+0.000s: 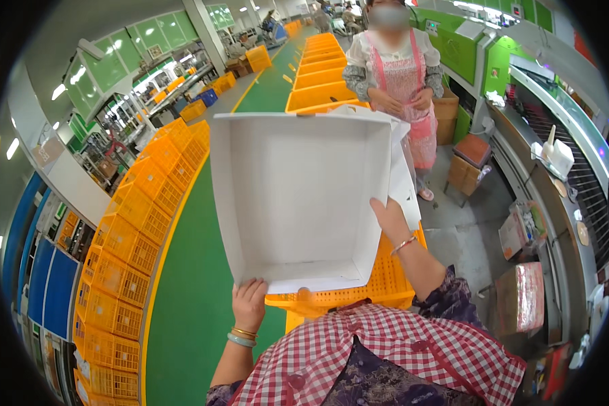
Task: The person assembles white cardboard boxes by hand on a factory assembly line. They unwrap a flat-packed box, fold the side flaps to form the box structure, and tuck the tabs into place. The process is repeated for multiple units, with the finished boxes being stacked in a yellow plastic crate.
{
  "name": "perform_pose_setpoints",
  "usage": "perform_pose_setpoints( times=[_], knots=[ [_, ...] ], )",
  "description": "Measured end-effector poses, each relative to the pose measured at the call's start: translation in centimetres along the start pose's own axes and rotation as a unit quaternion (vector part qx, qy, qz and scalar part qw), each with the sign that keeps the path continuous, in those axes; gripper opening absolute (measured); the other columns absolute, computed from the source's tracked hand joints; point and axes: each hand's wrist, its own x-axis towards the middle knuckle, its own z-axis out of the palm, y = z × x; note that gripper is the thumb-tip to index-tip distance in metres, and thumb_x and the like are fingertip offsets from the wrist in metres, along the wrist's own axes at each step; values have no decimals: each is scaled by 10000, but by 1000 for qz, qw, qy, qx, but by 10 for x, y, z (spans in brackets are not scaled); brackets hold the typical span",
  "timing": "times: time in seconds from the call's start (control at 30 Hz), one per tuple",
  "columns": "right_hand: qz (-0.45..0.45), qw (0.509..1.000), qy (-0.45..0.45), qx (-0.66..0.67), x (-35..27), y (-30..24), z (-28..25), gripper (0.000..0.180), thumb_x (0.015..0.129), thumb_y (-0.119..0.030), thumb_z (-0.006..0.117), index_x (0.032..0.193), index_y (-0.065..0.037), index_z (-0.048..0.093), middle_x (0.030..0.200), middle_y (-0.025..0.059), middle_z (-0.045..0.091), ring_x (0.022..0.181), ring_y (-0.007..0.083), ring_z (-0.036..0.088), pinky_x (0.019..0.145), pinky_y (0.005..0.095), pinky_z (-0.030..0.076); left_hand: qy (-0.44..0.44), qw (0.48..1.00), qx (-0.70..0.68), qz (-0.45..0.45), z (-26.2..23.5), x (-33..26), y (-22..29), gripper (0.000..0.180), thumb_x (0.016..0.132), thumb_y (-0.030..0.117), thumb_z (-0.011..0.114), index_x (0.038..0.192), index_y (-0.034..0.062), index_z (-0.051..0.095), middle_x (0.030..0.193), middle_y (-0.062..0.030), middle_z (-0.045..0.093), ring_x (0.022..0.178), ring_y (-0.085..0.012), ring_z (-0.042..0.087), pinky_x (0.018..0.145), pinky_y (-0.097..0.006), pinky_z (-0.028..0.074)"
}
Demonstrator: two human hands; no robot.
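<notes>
I hold a shallow white cardboard box tray point(298, 196) tilted up in front of me, its open inside facing me. My left hand point(249, 303) grips its near lower corner, with bangles on the wrist. My right hand point(391, 220) holds its right wall near a loose side flap point(404, 177). Below the box stands an orange plastic crate point(386, 281).
A person in a pink apron point(402, 74) stands beyond the box beside a row of orange crates point(318, 68). Stacked orange crates point(132, 230) line the green floor point(196, 284) on my left. A conveyor machine point(561, 155) and cardboard cartons point(521, 298) are on my right.
</notes>
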Motion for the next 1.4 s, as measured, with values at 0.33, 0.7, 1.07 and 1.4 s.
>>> perform_pose_setpoints(
  times=[0.33,0.7,1.07,1.4],
  knots=[
    [92,992,-70,-44,8,12,31,393,846,-131,494,1190,53,537,1038,99,635,926,165,581,832,288,455,-24,994,-107,-11,-14,5,-14,154,738,86,673,888,92,635,839,-36,634,826,-236,587,861,-445,414],
    [104,991,-74,42,12,62,55,376,865,-181,477,1190,-12,566,974,118,664,868,214,609,804,314,460,-75,986,-145,-28,-8,1,-29,128,749,101,676,869,92,630,793,-35,612,795,-228,571,874,-454,395],
    [-184,977,108,-17,-26,22,116,367,910,-82,460,1256,24,515,1123,196,618,1025,307,598,879,342,460,-185,958,-115,-188,49,-26,-40,247,773,190,690,992,88,641,1093,-75,623,1127,-302,517,1040,-528,283],
    [-450,847,-5,-283,-51,-9,29,444,761,18,571,1202,-39,581,1214,115,588,1110,262,564,925,352,462,-1,725,-476,-497,47,-39,-74,340,934,270,558,1157,13,573,1091,-105,634,990,-204,603,849,-334,468]
  ],
)
